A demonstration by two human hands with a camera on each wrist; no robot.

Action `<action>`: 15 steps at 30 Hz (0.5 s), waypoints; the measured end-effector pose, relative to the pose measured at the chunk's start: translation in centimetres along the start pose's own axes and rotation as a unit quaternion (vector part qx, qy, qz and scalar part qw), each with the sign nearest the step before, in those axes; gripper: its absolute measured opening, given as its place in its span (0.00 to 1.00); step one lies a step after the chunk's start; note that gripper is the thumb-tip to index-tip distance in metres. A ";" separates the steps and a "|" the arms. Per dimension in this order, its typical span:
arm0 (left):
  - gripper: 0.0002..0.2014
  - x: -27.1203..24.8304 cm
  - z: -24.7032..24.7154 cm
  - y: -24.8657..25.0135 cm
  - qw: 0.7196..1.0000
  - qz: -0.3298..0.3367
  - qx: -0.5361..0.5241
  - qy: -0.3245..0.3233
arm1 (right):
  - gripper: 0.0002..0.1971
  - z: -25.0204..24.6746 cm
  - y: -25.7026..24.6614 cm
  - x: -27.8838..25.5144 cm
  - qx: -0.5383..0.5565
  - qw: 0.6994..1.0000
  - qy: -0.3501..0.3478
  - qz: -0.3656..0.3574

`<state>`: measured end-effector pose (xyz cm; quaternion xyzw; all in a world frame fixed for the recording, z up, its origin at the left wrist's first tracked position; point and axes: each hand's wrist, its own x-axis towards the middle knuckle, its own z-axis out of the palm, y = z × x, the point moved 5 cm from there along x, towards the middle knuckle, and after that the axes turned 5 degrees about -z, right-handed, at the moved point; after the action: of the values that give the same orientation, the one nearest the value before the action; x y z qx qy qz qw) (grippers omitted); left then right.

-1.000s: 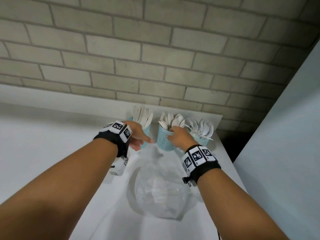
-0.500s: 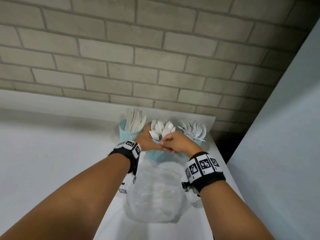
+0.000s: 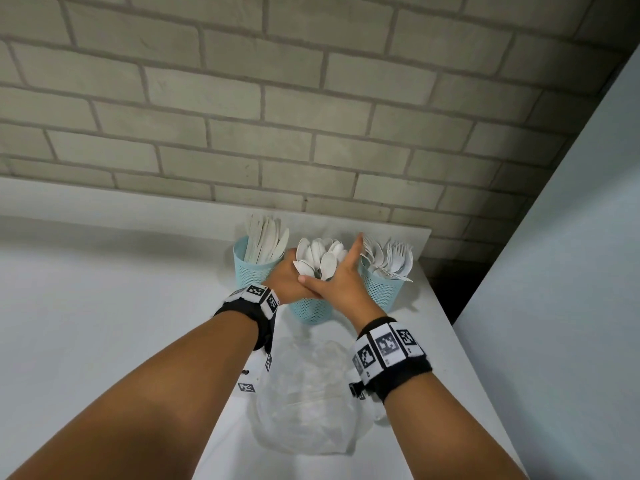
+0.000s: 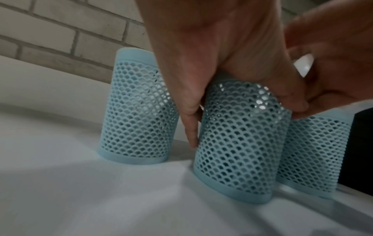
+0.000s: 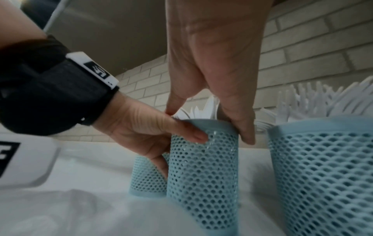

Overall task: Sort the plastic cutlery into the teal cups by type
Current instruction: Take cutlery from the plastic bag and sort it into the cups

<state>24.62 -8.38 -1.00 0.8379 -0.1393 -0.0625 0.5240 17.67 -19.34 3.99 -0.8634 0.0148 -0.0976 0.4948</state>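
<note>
While both my hands were wrapped round the middle cup (image 3: 311, 311) of spoons (image 3: 320, 259), left hand (image 3: 289, 278) gripped its near side, right hand (image 3: 337, 282) its rim, knives cup (image 3: 254, 275) and forks cup (image 3: 381, 292) either side on the white counter (image 3: 104, 306).

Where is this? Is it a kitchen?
Maybe a kitchen or canteen corner, though I can't be sure. There's a white counter against a painted brick wall, and three teal cups hold plastic knives, spoons and forks.
</note>
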 end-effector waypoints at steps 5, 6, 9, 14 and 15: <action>0.54 -0.3 -0.4 -0.2 0.999 -0.009 -0.038 -0.002 | 0.70 0.8 0.0 1.8 0.010 0.998 -0.031 -0.055; 0.55 -0.5 -0.4 -0.1 0.999 -0.006 -0.038 -0.004 | 0.70 0.9 -0.1 2.1 0.023 0.996 -0.054 -0.065; 0.47 -1.2 -0.5 1.0 0.999 0.007 -0.035 -0.012 | 0.71 1.0 -0.2 2.9 0.016 0.993 -0.075 -0.090; 0.33 -1.6 -0.2 1.9 0.999 0.040 -0.022 -0.019 | 0.60 1.9 -1.1 3.6 -0.017 0.991 -0.034 -0.131; 0.30 -1.7 -0.2 1.7 0.999 0.037 -0.031 -0.016 | 0.55 1.9 -1.3 3.5 -0.024 0.990 -0.006 -0.137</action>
<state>22.73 -8.45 0.56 0.8143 -0.1766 -0.0602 0.5496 21.38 -17.52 4.68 -0.8694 -0.1047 -0.1588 0.4560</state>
